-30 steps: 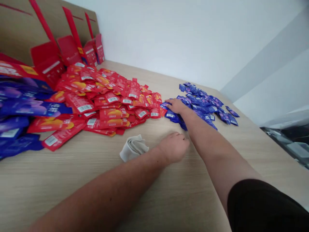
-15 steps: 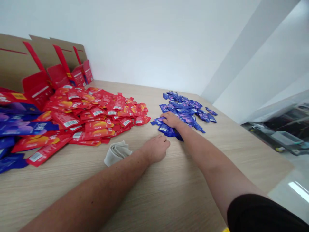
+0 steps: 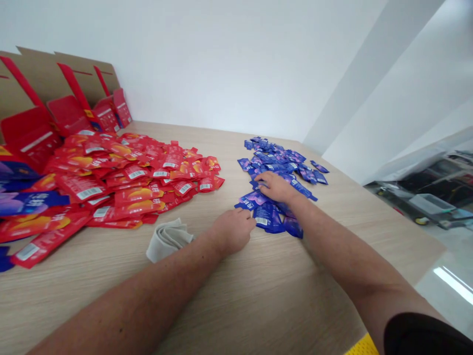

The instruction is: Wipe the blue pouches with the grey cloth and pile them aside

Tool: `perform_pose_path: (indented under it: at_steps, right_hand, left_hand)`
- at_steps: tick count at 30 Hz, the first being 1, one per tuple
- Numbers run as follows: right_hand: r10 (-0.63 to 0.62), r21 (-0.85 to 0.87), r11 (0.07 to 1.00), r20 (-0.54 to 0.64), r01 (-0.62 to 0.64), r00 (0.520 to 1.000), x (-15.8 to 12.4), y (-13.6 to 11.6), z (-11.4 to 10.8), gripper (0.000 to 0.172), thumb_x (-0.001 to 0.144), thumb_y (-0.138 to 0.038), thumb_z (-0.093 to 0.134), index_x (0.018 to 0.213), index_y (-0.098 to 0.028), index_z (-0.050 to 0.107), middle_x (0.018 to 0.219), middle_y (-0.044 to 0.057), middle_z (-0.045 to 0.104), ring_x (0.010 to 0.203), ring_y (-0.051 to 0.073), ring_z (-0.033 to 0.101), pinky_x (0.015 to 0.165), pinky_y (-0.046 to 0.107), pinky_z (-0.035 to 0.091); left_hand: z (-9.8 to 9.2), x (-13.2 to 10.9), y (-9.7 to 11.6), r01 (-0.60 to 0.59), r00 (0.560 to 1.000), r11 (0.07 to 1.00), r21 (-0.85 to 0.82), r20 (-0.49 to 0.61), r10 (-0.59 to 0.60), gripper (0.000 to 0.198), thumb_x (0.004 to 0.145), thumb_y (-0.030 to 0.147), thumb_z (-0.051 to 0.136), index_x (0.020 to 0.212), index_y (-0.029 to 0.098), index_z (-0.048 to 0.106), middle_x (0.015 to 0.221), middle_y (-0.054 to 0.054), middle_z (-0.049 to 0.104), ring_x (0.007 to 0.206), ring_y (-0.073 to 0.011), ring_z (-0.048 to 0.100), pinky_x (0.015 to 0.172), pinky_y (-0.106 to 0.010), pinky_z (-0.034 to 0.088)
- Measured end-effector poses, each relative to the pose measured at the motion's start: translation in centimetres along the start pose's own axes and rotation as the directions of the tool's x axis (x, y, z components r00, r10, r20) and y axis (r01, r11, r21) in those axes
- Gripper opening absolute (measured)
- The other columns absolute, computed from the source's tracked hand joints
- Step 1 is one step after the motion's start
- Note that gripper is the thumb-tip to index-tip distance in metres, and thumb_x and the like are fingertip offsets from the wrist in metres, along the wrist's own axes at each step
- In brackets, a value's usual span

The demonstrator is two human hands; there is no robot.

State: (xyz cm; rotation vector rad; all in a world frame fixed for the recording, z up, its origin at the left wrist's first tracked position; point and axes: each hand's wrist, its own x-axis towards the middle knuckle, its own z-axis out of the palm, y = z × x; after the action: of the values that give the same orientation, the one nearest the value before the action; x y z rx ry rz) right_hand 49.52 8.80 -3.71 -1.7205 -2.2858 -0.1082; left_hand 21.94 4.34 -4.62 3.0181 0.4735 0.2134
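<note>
A loose pile of blue-purple sachets lies on the right side of the table. Over its near part rests my right hand, its fingers bent and apart, touching the sachets beneath. Several sachets are spread out at the near edge of the pile, some with a barcode side up. My left hand lies on the table just left of these, fingers curled together, fingertips at a sachet's corner. Whether it pinches anything is hidden. A folded pale cloth sits beside my left forearm.
A large heap of red sachets covers the left of the table, with a few blue sachets at its left end. Open red cartons stand behind it by the wall. A cart stands beyond the table's right edge.
The near blue sachets have come toward me and spread out. My right hand has shifted a little right relative to them. The view has turned slightly right; my left hand has barely moved.
</note>
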Motion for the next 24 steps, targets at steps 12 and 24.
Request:
perform_pose_path:
  at_steps: [12,24]
  right_hand:
    - [0.389,-0.086,0.919,0.042,-0.384,0.920,14.5,5.2,5.3,0.065,0.095,-0.060,0.055,0.150,-0.026,0.057,0.158,0.017,0.052,0.143,0.039,0.049,0.120,0.063,0.035]
    - [0.410,-0.135,0.909,0.104,-0.395,0.906,9.1,3.5,6.5,0.061,0.095,-0.057,0.052,0.150,-0.029,0.057,0.149,0.018,0.059,0.138,0.040,0.053,0.116,0.067,0.037]
  left_hand:
    - [-0.1,-0.3,0.3,0.019,1.000,0.999,-0.051,0.008,-0.019,0.022,0.095,0.016,0.052,0.104,0.015,0.071,0.108,-0.013,0.069,0.103,-0.0285,0.063,0.088,-0.044,0.056]
    - [-0.3,-0.2,0.7,-0.090,0.996,0.994,0.055,-0.015,0.090,0.025,0.098,0.016,0.048,0.104,0.014,0.072,0.101,-0.015,0.071,0.097,-0.0293,0.066,0.081,-0.044,0.055]
